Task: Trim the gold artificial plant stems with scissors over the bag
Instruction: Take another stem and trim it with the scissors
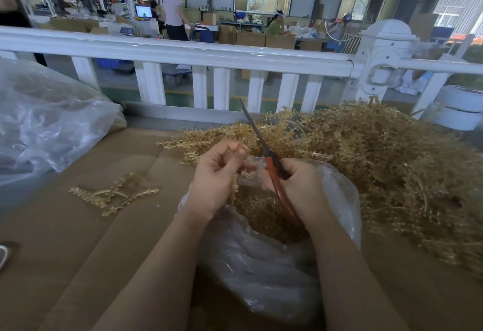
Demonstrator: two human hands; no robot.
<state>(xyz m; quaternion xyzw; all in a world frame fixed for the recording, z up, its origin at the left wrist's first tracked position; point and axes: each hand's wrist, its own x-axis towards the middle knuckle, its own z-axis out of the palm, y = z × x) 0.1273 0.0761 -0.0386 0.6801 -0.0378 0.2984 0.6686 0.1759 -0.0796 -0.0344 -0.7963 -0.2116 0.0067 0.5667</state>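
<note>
Cardboard covered the counter (78, 239), where a big heap of gold plant stems (379, 163) lay right of an open clear plastic bag (261, 265) of gold trimmings. Above the bag, the right hand (300, 189) gripped red-handled scissors (271, 171), blades closed and pointing up. The left hand's (217, 176) fingers (241, 151) pinched a gold stem (235, 186) hanging over the bag.

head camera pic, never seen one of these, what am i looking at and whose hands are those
The single picture comes from a camera worn on a person's head, looking forward and down, so the arms belong to the wearer. There is no machine. The left hand pinches a gold plastic stem. The right hand holds red-handled scissors, blades closed and pointing up and away. Both hands hover over an open clear bag with gold trimmings inside. On the cardboard surface lie a big pile of gold stems on the right and a few loose pieces on the left.
</note>
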